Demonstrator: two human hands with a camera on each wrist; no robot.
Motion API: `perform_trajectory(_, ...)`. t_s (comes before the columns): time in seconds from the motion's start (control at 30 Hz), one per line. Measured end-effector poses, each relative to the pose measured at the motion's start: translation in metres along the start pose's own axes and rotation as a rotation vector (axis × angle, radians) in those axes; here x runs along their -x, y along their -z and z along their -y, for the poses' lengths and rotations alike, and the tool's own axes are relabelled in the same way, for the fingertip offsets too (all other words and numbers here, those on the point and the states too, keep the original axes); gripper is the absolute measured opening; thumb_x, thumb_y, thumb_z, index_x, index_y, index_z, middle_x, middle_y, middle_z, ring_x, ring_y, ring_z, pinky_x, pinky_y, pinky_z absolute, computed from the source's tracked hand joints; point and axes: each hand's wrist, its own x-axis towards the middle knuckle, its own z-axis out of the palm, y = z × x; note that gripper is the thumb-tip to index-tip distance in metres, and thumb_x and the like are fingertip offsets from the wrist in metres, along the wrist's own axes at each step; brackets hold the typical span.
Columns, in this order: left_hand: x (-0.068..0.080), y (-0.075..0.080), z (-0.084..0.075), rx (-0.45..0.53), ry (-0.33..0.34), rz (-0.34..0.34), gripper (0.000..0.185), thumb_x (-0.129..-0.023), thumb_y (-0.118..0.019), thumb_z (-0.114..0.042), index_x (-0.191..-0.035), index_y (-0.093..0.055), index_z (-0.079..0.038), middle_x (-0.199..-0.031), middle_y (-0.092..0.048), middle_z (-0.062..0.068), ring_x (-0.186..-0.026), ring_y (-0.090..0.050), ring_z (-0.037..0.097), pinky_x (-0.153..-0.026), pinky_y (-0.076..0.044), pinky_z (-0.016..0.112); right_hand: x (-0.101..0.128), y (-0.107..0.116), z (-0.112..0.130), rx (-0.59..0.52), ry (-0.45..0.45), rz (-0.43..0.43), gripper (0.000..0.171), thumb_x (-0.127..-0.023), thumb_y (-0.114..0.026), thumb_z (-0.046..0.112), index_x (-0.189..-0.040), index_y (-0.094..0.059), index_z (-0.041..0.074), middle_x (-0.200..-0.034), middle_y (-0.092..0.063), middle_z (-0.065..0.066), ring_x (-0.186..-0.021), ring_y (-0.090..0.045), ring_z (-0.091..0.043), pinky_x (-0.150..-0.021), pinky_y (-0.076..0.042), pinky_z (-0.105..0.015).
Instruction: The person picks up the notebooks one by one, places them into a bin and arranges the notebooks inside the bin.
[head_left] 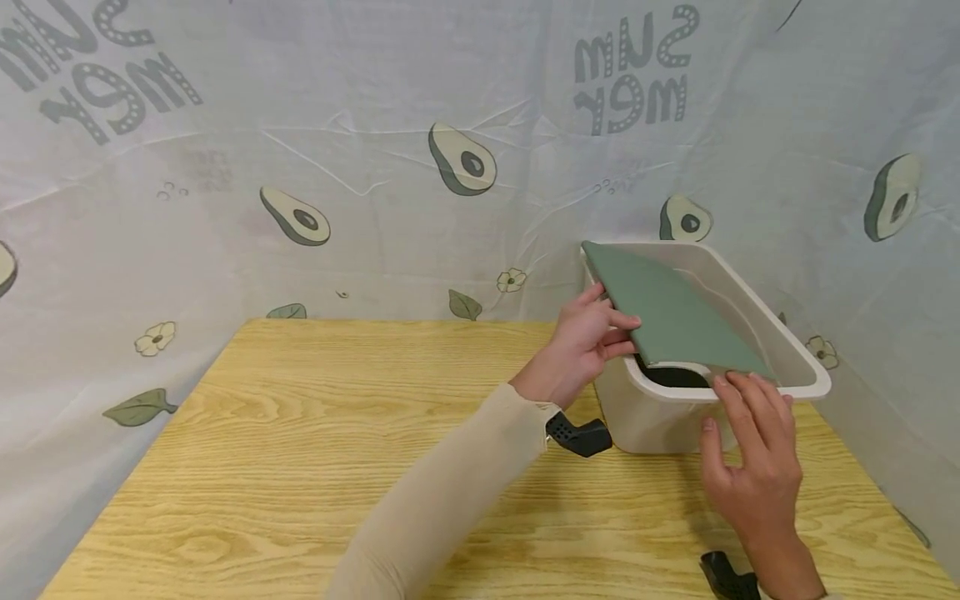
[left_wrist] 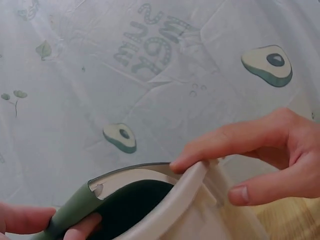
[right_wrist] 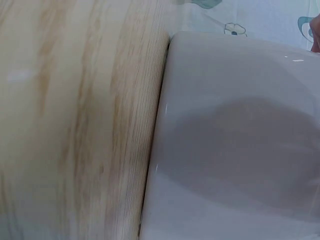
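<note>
Lower right of the frame, the right hand (head_left: 753, 454) lays straight fingers on the near edge of the green lid (head_left: 671, 312), steadying it over the white bin (head_left: 802, 358). Beyond, the left hand (head_left: 588, 342) pinches its left edge (tilting it).

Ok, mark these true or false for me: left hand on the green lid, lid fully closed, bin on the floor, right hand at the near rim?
1. The left hand holds the green lid. True.
2. The lid lies flat and fully closed on the bin. False: it sits tilted, leaving a dark gap at the near end.
3. The bin stands on the floor. False: it stands on the wooden table.
4. The right hand has its fingers at the bin's near rim. True.
</note>
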Motion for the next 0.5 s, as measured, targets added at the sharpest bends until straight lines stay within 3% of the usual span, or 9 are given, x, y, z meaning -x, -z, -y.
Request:
perform_trajectory(0.13, -0.002, -0.004, 0.001, -0.013, 0.000, -0.010, 0.088, -0.091, -0.063, 0.018, -0.166, -0.039, -0.021, -0.133, -0.070, 0.015, -0.122, -0.072, 0.039, -0.108, -0.055, 0.052, 0.001, 0.000, 0.001, 0.004, -0.004, 0.008, 0.040, -0.101, -0.059, 0.023, -0.125, -0.074, -0.005, -0.124, -0.071, -0.031, -0.125, -0.059, -0.052, -0.127, -0.036, -0.046)
perform_trajectory(0.3, -0.003, -0.010, -0.001, -0.041, -0.018, -0.007, 0.090, -0.088, -0.065, 0.017, -0.166, -0.037, -0.020, -0.116, -0.072, 0.013, -0.116, -0.075, 0.037, -0.105, -0.058, 0.049, 0.000, -0.001, 0.003, 0.009, -0.016, 0.016, 0.041, -0.103, -0.058, 0.025, -0.125, -0.074, -0.006, -0.125, -0.070, -0.031, -0.125, -0.059, -0.053, -0.127, -0.035, -0.050)
perform_trajectory(0.5, -0.004, -0.020, -0.001, -0.050, -0.032, -0.066, 0.092, -0.083, -0.065, 0.021, -0.164, -0.041, -0.017, -0.099, -0.070, 0.013, -0.105, -0.076, 0.038, -0.099, -0.061, 0.051, -0.004, -0.002, 0.010, -0.005, -0.015, -0.012, 0.040, -0.103, -0.058, 0.024, -0.122, -0.074, -0.007, -0.122, -0.070, -0.033, -0.120, -0.059, -0.055, -0.127, -0.036, -0.044)
